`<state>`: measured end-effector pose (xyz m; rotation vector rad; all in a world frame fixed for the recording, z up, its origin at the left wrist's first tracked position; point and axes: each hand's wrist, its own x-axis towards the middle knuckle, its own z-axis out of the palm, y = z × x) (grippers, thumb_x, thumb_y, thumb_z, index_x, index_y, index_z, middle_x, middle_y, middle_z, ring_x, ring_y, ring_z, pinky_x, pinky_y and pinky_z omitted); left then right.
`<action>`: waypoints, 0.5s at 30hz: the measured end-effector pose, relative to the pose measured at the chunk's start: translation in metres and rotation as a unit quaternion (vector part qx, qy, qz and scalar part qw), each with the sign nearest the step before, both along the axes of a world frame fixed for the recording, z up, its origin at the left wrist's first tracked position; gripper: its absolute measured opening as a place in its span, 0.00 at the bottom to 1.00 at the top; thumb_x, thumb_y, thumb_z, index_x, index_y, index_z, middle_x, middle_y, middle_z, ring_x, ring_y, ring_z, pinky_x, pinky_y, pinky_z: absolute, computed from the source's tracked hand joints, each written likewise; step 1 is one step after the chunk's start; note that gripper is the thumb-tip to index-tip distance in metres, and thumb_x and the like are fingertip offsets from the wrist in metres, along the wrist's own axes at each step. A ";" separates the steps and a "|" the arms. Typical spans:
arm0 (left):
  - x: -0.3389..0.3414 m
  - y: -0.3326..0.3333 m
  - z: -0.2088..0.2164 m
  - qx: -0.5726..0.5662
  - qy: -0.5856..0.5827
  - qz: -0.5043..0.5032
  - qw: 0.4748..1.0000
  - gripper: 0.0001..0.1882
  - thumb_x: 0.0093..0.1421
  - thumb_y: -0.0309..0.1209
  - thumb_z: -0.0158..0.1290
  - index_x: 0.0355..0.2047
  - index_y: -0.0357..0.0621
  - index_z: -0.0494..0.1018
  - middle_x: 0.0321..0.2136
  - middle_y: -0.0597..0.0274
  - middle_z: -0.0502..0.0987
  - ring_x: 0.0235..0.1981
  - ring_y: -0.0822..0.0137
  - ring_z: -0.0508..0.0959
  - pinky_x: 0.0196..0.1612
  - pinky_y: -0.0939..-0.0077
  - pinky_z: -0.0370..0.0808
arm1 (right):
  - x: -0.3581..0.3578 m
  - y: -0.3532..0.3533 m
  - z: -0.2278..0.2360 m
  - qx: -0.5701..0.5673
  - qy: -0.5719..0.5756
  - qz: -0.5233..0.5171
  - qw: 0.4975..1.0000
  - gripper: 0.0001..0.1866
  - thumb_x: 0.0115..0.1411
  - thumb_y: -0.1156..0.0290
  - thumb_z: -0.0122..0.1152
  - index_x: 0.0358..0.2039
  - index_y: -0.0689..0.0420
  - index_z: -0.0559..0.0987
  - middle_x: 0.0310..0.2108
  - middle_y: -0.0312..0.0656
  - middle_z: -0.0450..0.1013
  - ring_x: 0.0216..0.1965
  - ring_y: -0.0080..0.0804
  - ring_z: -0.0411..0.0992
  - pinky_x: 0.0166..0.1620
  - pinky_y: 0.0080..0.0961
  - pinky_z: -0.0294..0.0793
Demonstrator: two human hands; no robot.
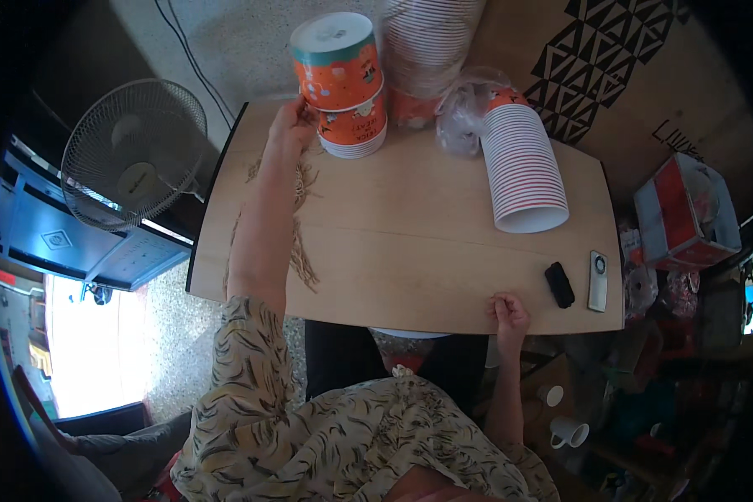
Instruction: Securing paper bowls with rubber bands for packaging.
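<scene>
Two bare hands are at the counter (393, 226) — one far out, one close in. The left hand (291, 121) is bent at the left side of a stack of orange paper tubs with white rims and a teal band (339, 79). Its fingers are partly hidden, so I cannot tell how wide they are or if they grip. The right hand (510, 312) is curled in a loose fist by the near edge, with nothing seen in it.

The tubs stand upside down near the back of the counter. Dry, tan, stringy strands (304, 259) lie beside the left arm. To the right, a long stack of white paper tubs (527, 167) lies on its side, next to a crumpled clear plastic bag (460, 121). Behind is a tall wrapped stack of white tubs (431, 42). Near the right hand lie a small black bundle (560, 285) and a slim, silvery, flat thing (597, 281).

Farther out — a round wire-caged fan (134, 155) is on the left, and a red and white box (686, 209) is on the right.
</scene>
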<state>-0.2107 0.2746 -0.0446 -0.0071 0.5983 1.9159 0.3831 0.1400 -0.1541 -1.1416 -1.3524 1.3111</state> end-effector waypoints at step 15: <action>0.015 0.028 -0.016 -0.117 0.646 0.290 0.696 0.32 0.57 0.53 0.61 0.53 0.40 0.76 0.54 0.45 0.74 0.56 0.52 0.72 0.59 0.54 0.69 | 0.009 -0.001 0.002 -0.005 -0.018 -0.011 1.000 0.07 0.68 0.77 0.55 0.42 0.64 0.78 0.34 0.37 0.76 0.33 0.20 0.72 0.40 0.18 0.74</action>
